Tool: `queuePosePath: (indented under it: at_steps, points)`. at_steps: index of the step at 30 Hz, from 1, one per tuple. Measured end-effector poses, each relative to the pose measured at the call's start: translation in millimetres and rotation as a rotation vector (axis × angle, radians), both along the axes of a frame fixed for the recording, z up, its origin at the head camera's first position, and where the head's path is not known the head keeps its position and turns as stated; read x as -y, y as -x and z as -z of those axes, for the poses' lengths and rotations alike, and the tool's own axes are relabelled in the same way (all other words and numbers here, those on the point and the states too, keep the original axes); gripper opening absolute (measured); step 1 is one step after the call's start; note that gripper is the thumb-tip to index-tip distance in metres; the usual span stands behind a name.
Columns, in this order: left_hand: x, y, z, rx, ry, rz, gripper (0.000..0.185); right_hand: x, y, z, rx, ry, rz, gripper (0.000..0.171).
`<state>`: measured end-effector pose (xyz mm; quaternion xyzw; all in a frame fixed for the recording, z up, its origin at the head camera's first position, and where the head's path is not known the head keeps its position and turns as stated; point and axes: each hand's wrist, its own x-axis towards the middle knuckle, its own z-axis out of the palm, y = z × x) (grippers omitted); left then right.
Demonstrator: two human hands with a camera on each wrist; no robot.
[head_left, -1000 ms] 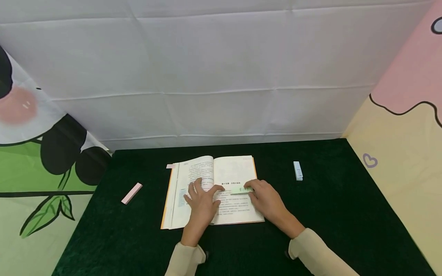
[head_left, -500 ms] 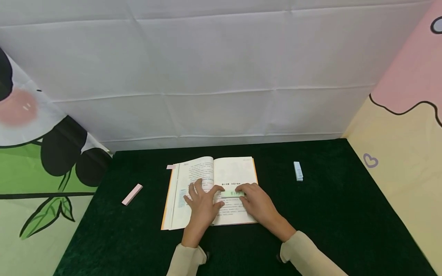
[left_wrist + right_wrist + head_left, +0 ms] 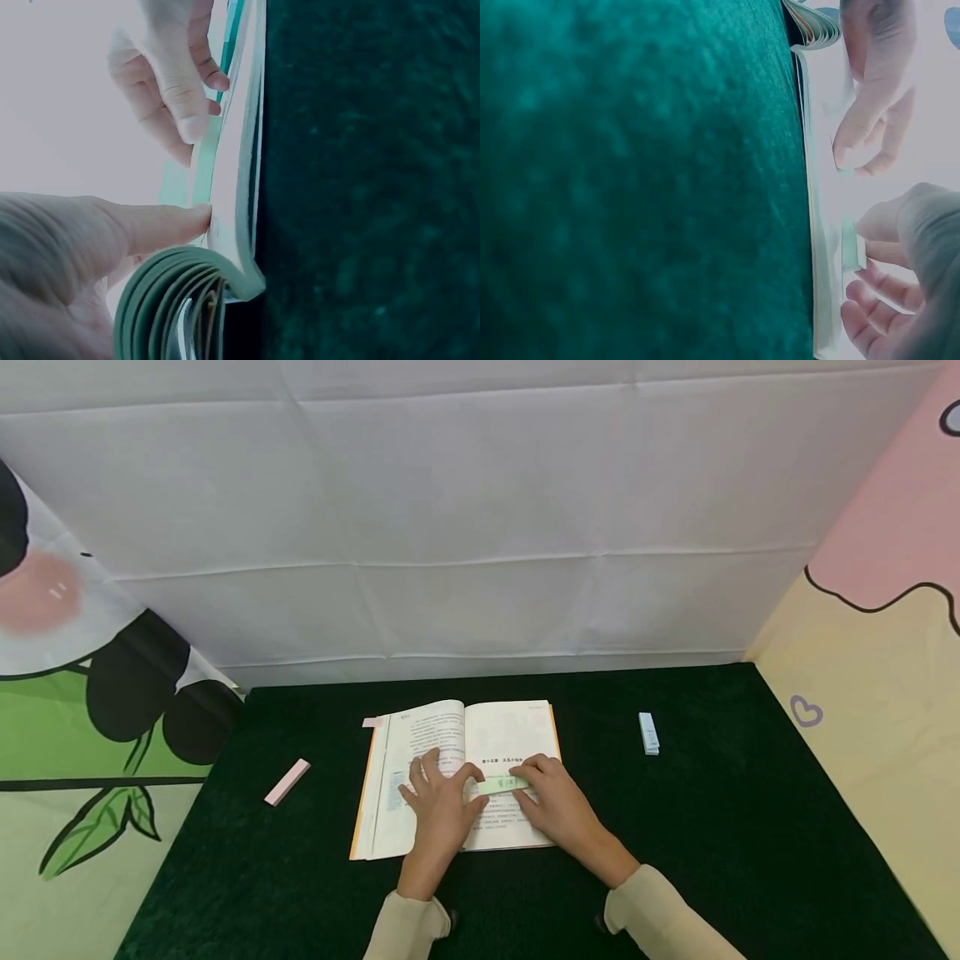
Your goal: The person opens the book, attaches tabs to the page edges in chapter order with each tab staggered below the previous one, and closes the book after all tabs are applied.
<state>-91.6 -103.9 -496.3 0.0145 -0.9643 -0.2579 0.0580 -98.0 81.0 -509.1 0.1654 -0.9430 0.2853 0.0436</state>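
Green strip (image 3: 497, 786) on right-hand page of open book (image 3: 517, 731), handwriting on it; long axis runs crosswise between hands, right end tipped slightly away from person. Right hand (image 3: 561, 806) nearer, thumb and forefinger pinching right end. Left hand (image 3: 438, 810) lies over book, fingers spread, thumb and forefinger tips at strip's left end; whether they press, cannot tell. Farther out on desk (image 3: 712, 835): pink strip (image 3: 287, 782) left, pale blue strip (image 3: 648, 733) right.
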Motion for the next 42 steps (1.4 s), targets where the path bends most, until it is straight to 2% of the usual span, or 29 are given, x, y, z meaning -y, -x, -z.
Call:
queuePosePath:
  at_steps: [4,10,22,28,33,42]
  points:
    - [-3,-0.1,0.0,-0.013,0.031,-0.009,0.023,-1,-0.1,1.7,-0.009,0.033,0.0,0.028]
    - [-6,0.6,1.6,-0.028,0.055,-0.013,0.024,0,-0.5,0.5,-0.068,0.089,0.012,0.011]
    - [-8,1.7,5.7,-0.033,0.046,-0.002,0.024,-2,0.6,-4.5,-0.014,0.15,0.073,0.006]
    - [-7,1.8,5.7,-0.029,0.027,-0.003,0.023,-17,12.4,-8.4,0.037,0.159,0.144,0.01]
    - [-7,2.0,5.9,-0.027,0.02,-0.011,0.023,-33,26.9,-7.2,0.031,0.156,0.192,0.015]
    - [-8,1.2,5.4,-0.043,0.021,-0.011,0.025,-56,46.9,-0.7,0.047,0.121,0.231,0.02]
